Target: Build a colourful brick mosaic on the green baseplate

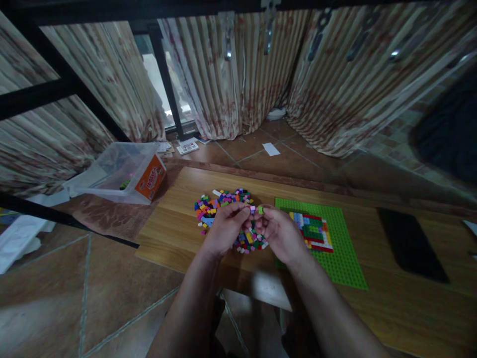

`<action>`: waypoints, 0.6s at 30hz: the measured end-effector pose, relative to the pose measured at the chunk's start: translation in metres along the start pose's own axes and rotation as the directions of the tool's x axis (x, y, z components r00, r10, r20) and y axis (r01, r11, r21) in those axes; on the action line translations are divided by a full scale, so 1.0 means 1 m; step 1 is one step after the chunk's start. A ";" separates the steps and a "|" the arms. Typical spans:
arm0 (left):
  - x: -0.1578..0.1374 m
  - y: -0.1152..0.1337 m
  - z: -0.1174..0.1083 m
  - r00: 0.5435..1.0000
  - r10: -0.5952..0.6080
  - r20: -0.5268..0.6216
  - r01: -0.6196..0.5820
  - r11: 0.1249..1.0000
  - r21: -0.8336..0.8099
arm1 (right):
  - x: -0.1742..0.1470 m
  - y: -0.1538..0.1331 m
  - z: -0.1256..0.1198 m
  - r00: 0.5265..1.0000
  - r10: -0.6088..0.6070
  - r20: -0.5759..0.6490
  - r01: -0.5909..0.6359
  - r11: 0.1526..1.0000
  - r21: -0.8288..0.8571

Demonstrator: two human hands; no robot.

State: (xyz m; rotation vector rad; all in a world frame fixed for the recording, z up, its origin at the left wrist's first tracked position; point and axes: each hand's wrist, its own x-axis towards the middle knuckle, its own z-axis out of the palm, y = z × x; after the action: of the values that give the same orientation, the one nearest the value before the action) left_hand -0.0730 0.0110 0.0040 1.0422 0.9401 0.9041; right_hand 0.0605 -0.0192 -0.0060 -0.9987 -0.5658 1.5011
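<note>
Close together over a heap of small coloured toy bricks [219, 201] are my two hands. Thumb and finger of my left hand [230, 226] pinch a light pink brick [253, 209]. My right hand [278, 231] pinches a lime-green brick [261, 210] just beside it, a small gap apart. Under and beyond my right hand lies a green studded baseplate [346, 248]. On it, a block of red, white, green, blue and orange bricks [316, 231] is built up, partly hidden by my right hand.
The wooden table [167, 223] carries a black flat phone-like slab [412, 243] on the right. Past its left end, a clear plastic bin [122, 171] with an orange label stands on the floor. Curtains [238, 74] hang behind, and a white paper [271, 149] lies on the tiles.
</note>
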 end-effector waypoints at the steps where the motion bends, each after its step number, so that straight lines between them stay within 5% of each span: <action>1: 0.000 0.000 0.000 1.000 0.004 -0.008 -0.004 1.000 0.006 | 0.000 0.000 0.000 1.000 0.005 0.000 -0.005 1.000 0.004; 18: 0.001 -0.006 0.001 0.997 0.018 0.074 -0.028 0.991 0.131 | -0.001 0.003 0.002 0.982 -0.137 -0.129 0.109 0.973 -0.203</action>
State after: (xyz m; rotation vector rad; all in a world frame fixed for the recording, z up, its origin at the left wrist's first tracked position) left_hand -0.0710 0.0108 -0.0013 1.1934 0.9387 0.8258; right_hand 0.0572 -0.0201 -0.0075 -1.1901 -0.6699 1.2705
